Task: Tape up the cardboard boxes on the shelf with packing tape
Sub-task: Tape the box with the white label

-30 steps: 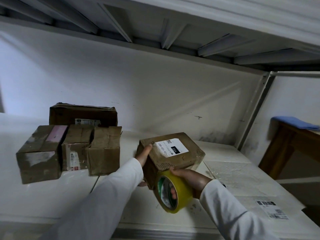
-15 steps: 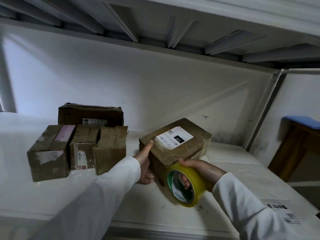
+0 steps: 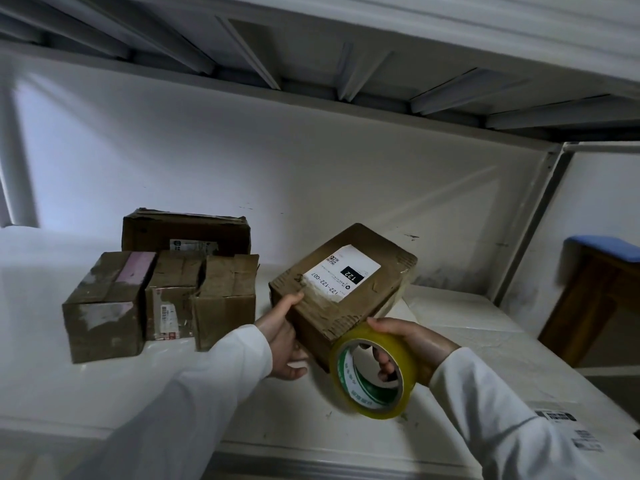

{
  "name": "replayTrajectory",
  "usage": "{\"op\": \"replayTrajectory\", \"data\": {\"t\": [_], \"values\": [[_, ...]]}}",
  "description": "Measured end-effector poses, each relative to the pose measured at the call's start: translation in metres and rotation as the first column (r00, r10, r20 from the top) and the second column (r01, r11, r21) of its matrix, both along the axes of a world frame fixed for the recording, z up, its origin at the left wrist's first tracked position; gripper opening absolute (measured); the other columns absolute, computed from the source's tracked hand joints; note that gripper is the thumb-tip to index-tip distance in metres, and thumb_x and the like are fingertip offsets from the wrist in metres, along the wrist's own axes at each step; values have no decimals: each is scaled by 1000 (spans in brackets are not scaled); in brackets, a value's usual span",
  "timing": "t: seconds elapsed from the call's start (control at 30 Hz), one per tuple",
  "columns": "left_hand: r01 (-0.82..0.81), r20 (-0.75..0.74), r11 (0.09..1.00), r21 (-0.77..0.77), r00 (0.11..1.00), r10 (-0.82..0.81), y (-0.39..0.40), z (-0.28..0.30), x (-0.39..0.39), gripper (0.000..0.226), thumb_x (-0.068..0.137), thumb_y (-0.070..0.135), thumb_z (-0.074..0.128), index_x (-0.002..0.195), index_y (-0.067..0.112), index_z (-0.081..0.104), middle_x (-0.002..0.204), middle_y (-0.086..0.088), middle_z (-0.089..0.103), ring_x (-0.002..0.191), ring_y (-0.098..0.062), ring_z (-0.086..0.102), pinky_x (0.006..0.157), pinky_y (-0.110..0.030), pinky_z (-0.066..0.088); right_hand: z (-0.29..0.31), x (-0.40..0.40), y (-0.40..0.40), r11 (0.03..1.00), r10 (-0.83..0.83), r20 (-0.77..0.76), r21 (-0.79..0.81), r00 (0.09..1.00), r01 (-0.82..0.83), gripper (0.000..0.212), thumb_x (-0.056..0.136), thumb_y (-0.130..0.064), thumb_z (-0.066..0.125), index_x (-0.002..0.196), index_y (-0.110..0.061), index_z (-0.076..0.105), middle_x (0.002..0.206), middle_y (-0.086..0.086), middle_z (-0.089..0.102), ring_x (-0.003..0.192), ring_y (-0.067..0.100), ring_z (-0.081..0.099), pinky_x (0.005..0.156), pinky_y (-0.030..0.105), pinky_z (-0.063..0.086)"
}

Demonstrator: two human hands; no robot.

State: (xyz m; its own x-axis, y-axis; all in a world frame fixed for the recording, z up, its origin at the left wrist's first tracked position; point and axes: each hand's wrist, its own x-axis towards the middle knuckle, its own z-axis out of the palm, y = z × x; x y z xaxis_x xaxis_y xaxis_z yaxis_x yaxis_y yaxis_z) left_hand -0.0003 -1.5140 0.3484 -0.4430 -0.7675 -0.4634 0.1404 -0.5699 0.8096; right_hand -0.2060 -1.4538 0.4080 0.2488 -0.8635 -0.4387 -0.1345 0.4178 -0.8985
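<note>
Cardboard box sits tilted near the shelf's front edge, left hand gripping its near corner, right hand clutching the tape roll. Tipped so, it could slip and drop. Four other boxes stand just left, crowding it.

A wooden stool with a blue cushion stands beyond the shelf's right post. A loose printed label lies at the shelf's front right corner.
</note>
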Motion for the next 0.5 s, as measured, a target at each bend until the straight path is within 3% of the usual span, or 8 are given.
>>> {"op": "replayTrajectory", "data": {"t": [0.17, 0.3, 0.37, 0.43, 0.5], "values": [[1, -13, 1000, -4, 1000, -1, -3, 1, 10, 68, 81, 72, 34, 129, 27, 51, 122, -3, 65, 120, -25, 52, 99, -48, 25, 5, -1, 0, 999, 39, -3, -10, 999, -39, 38, 68, -39, 64, 83, -4, 63, 56, 7, 58, 45, 15, 55, 57, 27, 49], [-52, 106, 999, 6, 993, 51, -6, 4, 7, 76, 72, 81, 39, 123, 27, 56, 105, -2, 70, 101, -22, 59, 79, -33, 37, 2, 2, -3, 1000, 13, 12, -15, 1000, -13, 45, 68, -40, 64, 92, -1, 62, 57, 7, 59, 46, 15, 55, 59, 28, 49], [-83, 154, 997, -4, 985, 82, -6, 4, 2, 81, 72, 83, 39, 129, 27, 53, 109, -3, 70, 101, -22, 62, 84, -33, 39, 0, 2, -5, 1000, 0, 14, -21, 1000, 1, 47, 68, -40, 65, 94, -1, 62, 57, 6, 59, 46, 15, 55, 60, 28, 48], [-71, 128, 997, -19, 989, 72, -5, 1, 2, 81, 75, 81, 36, 137, 30, 44, 124, -1, 63, 116, -24, 55, 97, -41, 33, 0, 2, -4, 1000, -3, 21, -17, 1000, 4, 45, 67, -39, 66, 92, -2, 62, 57, 7, 59, 45, 15, 55, 60, 28, 47], [-37, 81, 999, -14, 996, 38, -3, 0, 6, 79, 77, 79, 35, 140, 31, 40, 132, 0, 58, 125, -26, 49, 99, -46, 28, 0, 2, -3, 1000, 16, 11, -14, 1000, -16, 41, 68, -39, 65, 88, -3, 62, 56, 7, 58, 45, 14, 54, 60, 28, 48]]}}
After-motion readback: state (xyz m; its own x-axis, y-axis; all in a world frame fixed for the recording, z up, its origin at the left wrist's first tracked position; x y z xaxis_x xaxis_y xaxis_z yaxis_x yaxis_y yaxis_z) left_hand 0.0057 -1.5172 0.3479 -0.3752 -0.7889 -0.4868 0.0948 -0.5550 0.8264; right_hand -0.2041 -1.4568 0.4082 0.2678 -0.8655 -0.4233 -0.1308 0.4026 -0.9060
